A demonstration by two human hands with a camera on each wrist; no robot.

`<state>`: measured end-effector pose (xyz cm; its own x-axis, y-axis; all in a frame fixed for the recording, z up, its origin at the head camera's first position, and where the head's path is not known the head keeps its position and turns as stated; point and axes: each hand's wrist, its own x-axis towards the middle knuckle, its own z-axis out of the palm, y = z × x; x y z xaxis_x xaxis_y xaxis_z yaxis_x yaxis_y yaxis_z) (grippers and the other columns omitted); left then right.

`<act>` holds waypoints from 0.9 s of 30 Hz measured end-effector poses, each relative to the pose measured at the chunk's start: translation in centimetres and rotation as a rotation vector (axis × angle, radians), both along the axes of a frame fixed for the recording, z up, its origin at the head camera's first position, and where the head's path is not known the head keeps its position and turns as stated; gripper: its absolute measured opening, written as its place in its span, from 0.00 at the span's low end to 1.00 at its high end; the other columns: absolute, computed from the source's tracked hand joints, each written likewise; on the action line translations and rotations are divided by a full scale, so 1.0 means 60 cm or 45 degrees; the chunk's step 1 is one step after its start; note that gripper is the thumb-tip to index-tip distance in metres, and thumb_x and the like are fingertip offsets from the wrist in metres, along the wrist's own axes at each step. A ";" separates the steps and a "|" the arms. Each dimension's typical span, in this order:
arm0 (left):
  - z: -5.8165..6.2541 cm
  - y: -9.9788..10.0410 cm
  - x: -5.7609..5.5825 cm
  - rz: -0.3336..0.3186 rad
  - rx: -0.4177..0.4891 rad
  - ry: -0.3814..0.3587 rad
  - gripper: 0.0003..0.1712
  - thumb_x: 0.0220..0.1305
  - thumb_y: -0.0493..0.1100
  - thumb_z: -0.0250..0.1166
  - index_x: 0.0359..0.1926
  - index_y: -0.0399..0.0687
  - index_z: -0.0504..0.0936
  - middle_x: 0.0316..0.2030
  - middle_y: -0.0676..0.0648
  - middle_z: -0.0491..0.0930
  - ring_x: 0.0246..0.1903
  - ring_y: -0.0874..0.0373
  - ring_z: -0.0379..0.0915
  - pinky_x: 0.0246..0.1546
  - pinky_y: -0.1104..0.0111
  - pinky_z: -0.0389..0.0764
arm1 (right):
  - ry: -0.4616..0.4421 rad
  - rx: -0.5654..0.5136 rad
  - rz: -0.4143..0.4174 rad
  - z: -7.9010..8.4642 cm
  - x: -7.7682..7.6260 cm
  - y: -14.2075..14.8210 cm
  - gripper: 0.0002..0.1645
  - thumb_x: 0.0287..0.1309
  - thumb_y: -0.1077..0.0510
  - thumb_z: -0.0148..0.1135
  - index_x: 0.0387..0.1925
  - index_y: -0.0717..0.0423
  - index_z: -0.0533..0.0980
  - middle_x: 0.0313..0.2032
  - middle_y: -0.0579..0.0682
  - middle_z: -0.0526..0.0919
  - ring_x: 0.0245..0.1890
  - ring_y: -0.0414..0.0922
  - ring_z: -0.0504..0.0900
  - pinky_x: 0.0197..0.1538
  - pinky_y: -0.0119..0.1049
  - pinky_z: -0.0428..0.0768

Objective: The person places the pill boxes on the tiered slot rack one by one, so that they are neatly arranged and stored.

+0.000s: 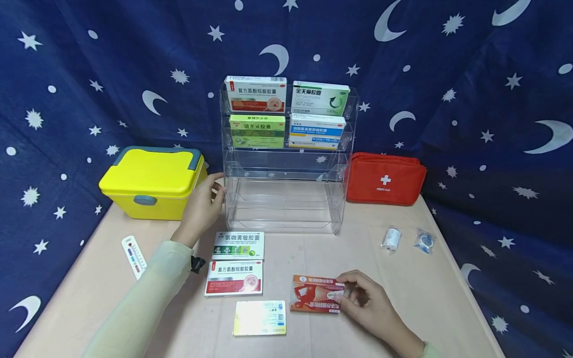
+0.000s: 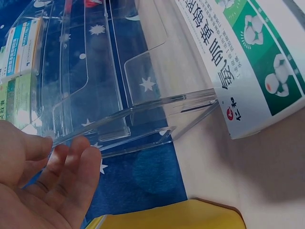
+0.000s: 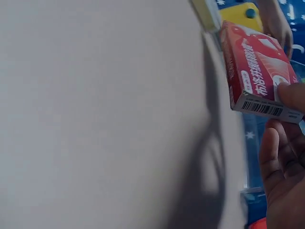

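My right hand (image 1: 369, 303) pinches the right end of a red medicine box (image 1: 315, 294) between thumb and fingers, near the front of the table. The right wrist view shows the barcode end of that box (image 3: 259, 71) beside the thumb. At the left side of a clear acrylic display rack (image 1: 282, 214), my left hand (image 1: 206, 201) grips the side panel's edge, thumb on one face and fingers on the other in the left wrist view. Four tiers up the rack, a red-and-white box (image 1: 256, 95) and a green-white box (image 1: 320, 99) stand above a light green box (image 1: 257, 132) and a blue-white box (image 1: 317, 132).
Left of centre lie a green-white box (image 1: 238, 245), a red-white box (image 1: 234, 278) and a yellow-white box (image 1: 259, 318). A yellow case (image 1: 152, 174) and a thermometer-like card (image 1: 134, 256) are left; a red first-aid pouch (image 1: 386, 179), bandage roll (image 1: 391, 239) and bagged item (image 1: 424, 241) right.
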<state>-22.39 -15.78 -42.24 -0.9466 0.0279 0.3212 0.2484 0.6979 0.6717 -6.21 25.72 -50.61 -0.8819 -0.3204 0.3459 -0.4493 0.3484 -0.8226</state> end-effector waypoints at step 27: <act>-0.001 0.001 -0.002 0.005 0.001 -0.020 0.25 0.75 0.38 0.60 0.69 0.42 0.70 0.41 0.44 0.78 0.35 0.49 0.76 0.34 0.59 0.80 | 0.422 0.067 -0.118 0.257 -0.398 -0.235 0.16 0.64 0.58 0.70 0.52 0.51 0.81 0.47 0.43 0.81 0.42 0.38 0.80 0.34 0.38 0.79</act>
<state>-22.52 -15.74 -42.28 -0.9517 0.0241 0.3060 0.2350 0.6985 0.6760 -30.08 11.59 -35.17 -0.7506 -0.2695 0.6034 -0.6535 0.4383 -0.6171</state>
